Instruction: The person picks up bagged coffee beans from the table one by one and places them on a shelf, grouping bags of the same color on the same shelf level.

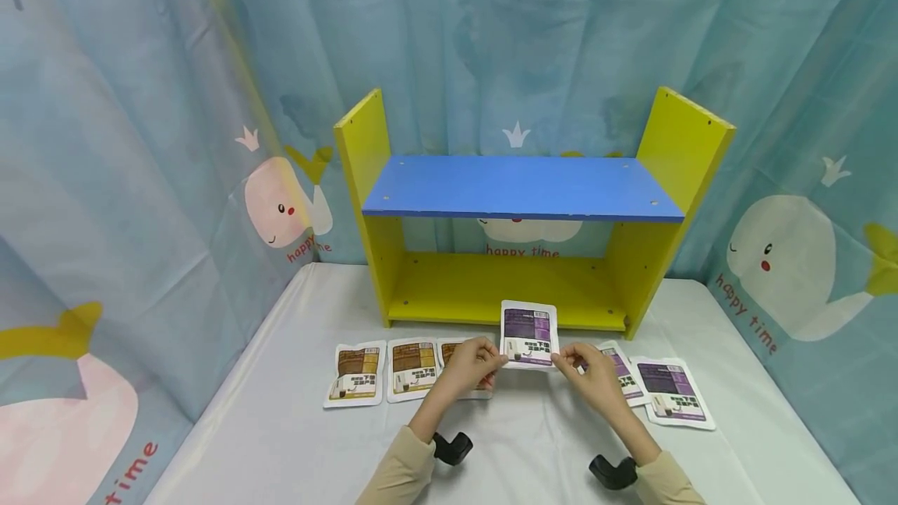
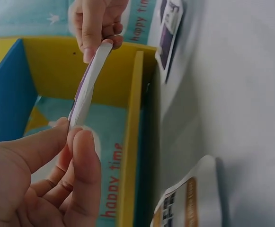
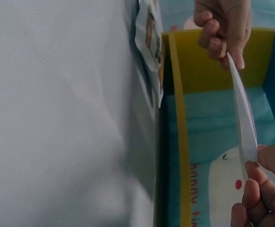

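A white sachet with a purple printed panel is held up in front of the shelf, its printed face toward the head camera. My left hand pinches its lower left corner between thumb and fingers. At the lower right corner, my right hand pinches it the same way. Seen edge-on in the left wrist view, the purple sachet is a thin, slightly puffed pouch stretched between both hands. Behind the left hand, a brown-printed sachet is partly hidden. A purple sachet lies just beyond the right hand.
A yellow shelf unit with a blue upper board and yellow lower board stands at the back of the white table. Two more brown sachets lie left; another purple sachet lies right. A printed curtain hangs behind.
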{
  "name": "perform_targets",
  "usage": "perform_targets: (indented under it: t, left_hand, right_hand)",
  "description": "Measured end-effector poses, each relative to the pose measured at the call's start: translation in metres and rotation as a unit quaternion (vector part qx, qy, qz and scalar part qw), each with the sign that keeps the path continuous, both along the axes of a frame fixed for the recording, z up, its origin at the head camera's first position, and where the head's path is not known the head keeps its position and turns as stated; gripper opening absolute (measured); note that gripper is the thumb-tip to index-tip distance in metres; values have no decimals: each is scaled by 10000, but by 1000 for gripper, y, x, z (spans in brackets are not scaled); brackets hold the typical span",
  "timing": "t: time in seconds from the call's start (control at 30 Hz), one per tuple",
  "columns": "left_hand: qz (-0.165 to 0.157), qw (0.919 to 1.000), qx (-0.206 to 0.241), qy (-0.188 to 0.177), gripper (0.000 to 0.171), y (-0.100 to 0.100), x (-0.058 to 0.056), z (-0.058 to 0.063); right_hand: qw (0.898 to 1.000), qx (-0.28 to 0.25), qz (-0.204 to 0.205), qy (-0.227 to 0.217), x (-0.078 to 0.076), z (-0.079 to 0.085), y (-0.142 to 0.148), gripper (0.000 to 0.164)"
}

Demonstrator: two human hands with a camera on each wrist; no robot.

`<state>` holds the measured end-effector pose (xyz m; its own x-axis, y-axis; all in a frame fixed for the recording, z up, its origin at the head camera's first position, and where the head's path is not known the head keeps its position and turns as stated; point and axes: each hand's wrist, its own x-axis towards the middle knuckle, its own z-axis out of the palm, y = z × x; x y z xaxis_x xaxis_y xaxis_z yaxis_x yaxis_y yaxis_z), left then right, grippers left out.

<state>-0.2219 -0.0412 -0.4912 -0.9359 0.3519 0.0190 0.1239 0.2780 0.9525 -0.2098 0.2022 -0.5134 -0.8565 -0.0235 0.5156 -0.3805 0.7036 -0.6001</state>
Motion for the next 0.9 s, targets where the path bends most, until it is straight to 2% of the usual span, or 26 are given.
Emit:
perform_targets:
  t: [0.1, 0.3, 0.67, 0.9]
  left_hand:
    - [-25, 10000, -19, 90, 21, -4, -1, 4]
    - [122, 9997, -73, 186, 22, -13, 0, 13]
    - [193, 9988, 347, 296, 26, -28, -2, 31]
    - [381, 9983, 384, 226, 27, -36, -1, 42]
  right_hand:
    - [10000, -60, -1, -20, 0, 4, -4, 15]
    - [9998, -175, 53, 52, -3, 12, -12, 15]
    - [9986, -466, 219, 136, -10, 31, -28, 14]
    - [9966, -645, 387, 333, -13, 43, -38, 13]
